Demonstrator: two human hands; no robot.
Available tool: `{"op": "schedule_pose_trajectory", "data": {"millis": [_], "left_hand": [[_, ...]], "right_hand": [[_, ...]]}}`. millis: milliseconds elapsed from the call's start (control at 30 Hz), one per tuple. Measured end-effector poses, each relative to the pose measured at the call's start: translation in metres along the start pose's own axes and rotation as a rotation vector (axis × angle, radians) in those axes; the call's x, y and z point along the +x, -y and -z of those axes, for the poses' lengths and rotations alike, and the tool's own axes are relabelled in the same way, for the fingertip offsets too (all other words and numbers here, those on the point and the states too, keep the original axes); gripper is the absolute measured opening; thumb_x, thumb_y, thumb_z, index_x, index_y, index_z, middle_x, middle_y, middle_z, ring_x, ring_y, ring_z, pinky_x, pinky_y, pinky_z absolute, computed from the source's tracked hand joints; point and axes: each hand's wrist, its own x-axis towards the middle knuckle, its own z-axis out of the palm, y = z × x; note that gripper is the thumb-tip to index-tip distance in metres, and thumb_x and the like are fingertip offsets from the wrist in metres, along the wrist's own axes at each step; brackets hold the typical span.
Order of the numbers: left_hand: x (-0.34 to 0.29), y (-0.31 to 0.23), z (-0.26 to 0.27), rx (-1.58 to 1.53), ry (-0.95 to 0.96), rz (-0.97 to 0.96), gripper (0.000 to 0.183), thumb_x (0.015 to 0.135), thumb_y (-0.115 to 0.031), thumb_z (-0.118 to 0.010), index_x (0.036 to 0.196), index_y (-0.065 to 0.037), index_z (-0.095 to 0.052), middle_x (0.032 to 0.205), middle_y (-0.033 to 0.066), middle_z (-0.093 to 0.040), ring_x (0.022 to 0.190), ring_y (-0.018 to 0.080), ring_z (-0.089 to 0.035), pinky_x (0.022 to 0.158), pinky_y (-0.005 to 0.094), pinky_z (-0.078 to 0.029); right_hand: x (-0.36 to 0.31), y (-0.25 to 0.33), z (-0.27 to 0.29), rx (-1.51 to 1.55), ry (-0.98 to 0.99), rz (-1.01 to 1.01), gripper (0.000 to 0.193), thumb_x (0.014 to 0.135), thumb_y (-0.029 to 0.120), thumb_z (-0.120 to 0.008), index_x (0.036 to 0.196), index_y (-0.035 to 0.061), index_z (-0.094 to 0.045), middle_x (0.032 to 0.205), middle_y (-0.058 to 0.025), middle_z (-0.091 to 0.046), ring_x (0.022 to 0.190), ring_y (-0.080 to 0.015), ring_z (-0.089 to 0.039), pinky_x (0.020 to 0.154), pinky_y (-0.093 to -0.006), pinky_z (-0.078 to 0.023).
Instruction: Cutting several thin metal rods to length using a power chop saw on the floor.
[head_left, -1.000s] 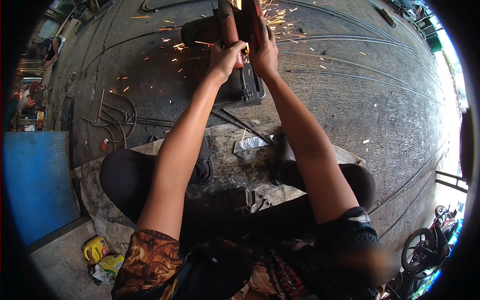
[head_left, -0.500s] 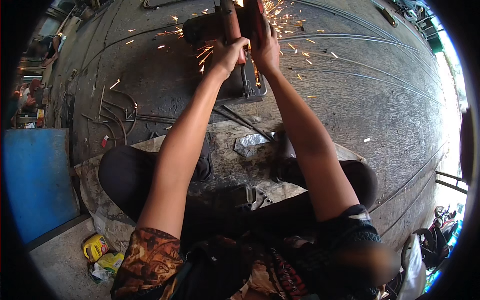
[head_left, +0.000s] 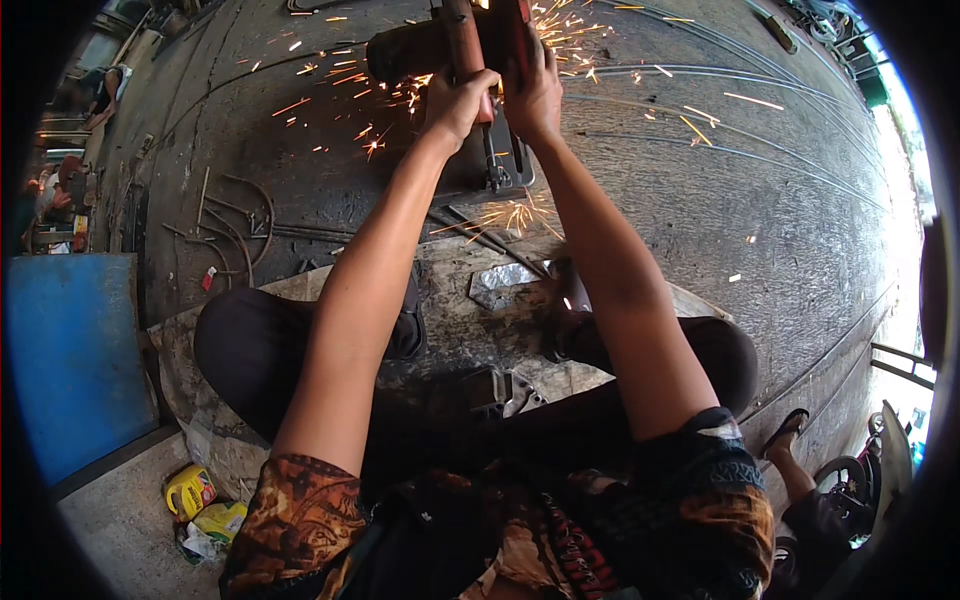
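A red and dark cut-off saw (head_left: 410, 52) stands on the worn floor at the top of the view, throwing orange sparks to both sides and below its base. My left hand (head_left: 458, 108) is closed round its upright red handle (head_left: 464, 45), thumb over the right side. Close to its right, my right hand (head_left: 536, 100) has its fingers wrapped over the red guard (head_left: 518, 35). Both arms are stretched forward between my bent knees. The saw's dark metal base (head_left: 512, 172) shows under my hands. The blade and the piece being cut are hidden.
Thin metal rods (head_left: 700, 75) stretch across the far right. Bent rods (head_left: 240, 225) lie at left, and a silvery scrap (head_left: 505, 277) by my feet. A blue panel (head_left: 75, 360) and a yellow package (head_left: 188, 493) are lower left. Another person's sandalled foot (head_left: 790, 430) is at lower right.
Sparks now fly wider to the left and right, with a fresh burst below the saw's base. Another person's leg and sandal have come in at lower right. My hands keep their hold, nearly unmoved.
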Motion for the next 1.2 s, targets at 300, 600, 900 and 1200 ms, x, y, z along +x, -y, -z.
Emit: {"op": "schedule_pose_trajectory", "data": {"millis": [300,600,900,1200], "left_hand": [[0.004,0.006,0.004,0.008,0.06,-0.028,0.026,0.079,-0.017,-0.071,0.094,-0.002,-0.056,0.066,0.0051,-0.057,0.052,0.0148,-0.06,0.045,0.0298,-0.051],[0.005,0.011,0.005,0.016,0.037,-0.088,0.023,0.079,-0.016,-0.07,0.092,-0.002,-0.057,0.067,0.0052,-0.058,0.052,0.0147,-0.059,0.046,0.0298,-0.051],[0.001,0.01,0.0,-0.033,0.029,-0.072,0.021,0.079,-0.015,-0.07,0.09,-0.002,-0.058,0.066,0.0046,-0.057,0.051,0.0151,-0.058,0.046,0.0304,-0.051],[0.006,0.015,0.006,0.027,0.048,-0.109,0.021,0.079,-0.016,-0.07,0.09,-0.002,-0.058,0.067,0.0051,-0.058,0.052,0.0151,-0.06,0.046,0.0298,-0.05]], "right_hand": [[0.0,0.002,0.0,0.017,-0.025,0.045,0.057,0.09,0.011,-0.056,0.144,0.0104,-0.039,0.127,-0.0258,-0.051,0.11,-0.0459,-0.055,0.09,-0.0491,-0.047],[-0.003,0.005,0.002,-0.002,0.017,-0.005,0.059,0.089,0.012,-0.058,0.145,0.0119,-0.037,0.127,-0.0262,-0.05,0.11,-0.0455,-0.054,0.09,-0.0491,-0.047],[-0.004,0.0,-0.001,0.004,-0.025,0.018,0.06,0.088,0.011,-0.059,0.145,0.0133,-0.038,0.128,-0.0262,-0.05,0.111,-0.0467,-0.054,0.09,-0.0495,-0.048],[-0.005,0.002,-0.001,0.01,-0.019,0.008,0.06,0.089,0.011,-0.059,0.145,0.0126,-0.038,0.13,-0.0233,-0.05,0.113,-0.0444,-0.054,0.092,-0.0488,-0.047]]}}
